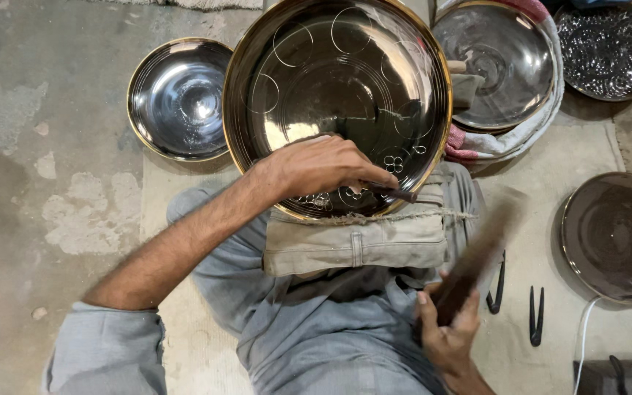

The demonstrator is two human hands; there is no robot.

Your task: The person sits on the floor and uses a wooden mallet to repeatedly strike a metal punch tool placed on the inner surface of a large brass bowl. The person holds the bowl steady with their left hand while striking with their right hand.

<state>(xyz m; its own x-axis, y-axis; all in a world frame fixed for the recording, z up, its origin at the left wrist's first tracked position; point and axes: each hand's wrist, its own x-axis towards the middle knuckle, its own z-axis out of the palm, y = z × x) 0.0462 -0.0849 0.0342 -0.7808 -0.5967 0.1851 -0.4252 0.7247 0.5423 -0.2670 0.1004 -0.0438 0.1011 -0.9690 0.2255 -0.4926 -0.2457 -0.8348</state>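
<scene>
The left hand (323,167) is closed around a thin dark chisel (393,192), fingers curled, its tip set against the lower inside of a large dark metal bowl (338,102); the right hand (448,329) is clenched on the handle of a dark wooden mallet (477,260), which is blurred and raised above the lap, apart from the chisel; the bowl is tilted toward the camera, its lower rim resting on a folded beige cloth pad (356,241) across the person's legs; it has a golden rim, scribed pale circles around the inner wall, and small flower-like marks cut near the chisel tip; to the left a smaller dark bowl (181,99) lies on the floor (31,146); above right another shiny bowl (502,66) sits on a cloth; a flat dark plate (616,234) lies at right; two black pronged tools (535,314) lie beside the leg.
</scene>
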